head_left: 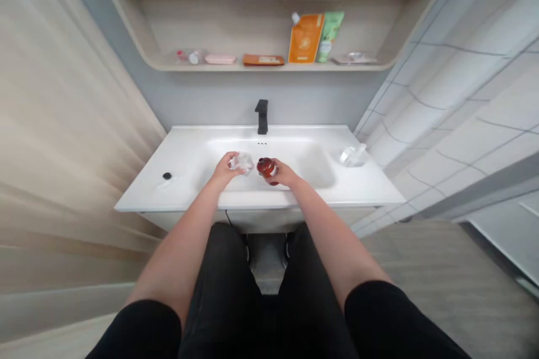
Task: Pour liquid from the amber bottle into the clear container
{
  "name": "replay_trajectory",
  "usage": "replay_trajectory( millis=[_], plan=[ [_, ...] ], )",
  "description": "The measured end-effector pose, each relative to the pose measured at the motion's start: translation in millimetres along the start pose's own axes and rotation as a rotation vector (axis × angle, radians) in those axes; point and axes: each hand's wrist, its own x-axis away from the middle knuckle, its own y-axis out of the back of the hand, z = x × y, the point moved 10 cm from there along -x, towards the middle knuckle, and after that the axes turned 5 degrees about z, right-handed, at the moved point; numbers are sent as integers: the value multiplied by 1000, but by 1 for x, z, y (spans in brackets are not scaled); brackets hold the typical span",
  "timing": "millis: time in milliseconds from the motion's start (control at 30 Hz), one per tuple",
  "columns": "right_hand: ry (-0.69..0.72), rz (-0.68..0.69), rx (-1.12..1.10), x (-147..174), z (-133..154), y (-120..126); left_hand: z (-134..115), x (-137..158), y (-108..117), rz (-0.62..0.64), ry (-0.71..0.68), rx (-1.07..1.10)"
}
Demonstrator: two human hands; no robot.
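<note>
Over the white sink point(311, 165), my left hand point(224, 167) is wrapped round a clear glass cup point(243, 162), whose contents I cannot make out. My right hand point(283, 173) grips a reddish-brown bottle point(266, 167) with a pale label partly covered by the fingers. The bottle is tilted, its mouth pointing left toward the cup, with a small gap between them. A small black cap point(167, 176) lies on the counter to the left of the basin.
A black faucet point(261, 118) stands behind the basin. On the counter's right is a clear and white container point(353, 155). The shelf above point(189, 67) holds an orange pouch point(306, 39), a green tube point(330, 36) and several small items. A curtain point(63, 123) hangs at left.
</note>
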Motion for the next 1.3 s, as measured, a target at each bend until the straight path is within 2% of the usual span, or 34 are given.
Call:
replay_trajectory(
  millis=[233,433,733,967,1100,1300],
  plan=[
    [-6,66,-26,1,1,-8,0,0,-7,37,2,-43],
    [32,71,71,-3,2,-8,3,0,-13,108,32,-103],
    [-8,110,123,0,3,-11,5,0,-17,147,37,-158],
    [-52,127,173,3,8,-10,9,-2,-15,122,55,-135],
    [-30,110,185,4,11,-8,9,-3,-14,113,39,-111],
    [-56,131,158,3,6,-9,8,-4,-13,94,36,-108]
  ],
)
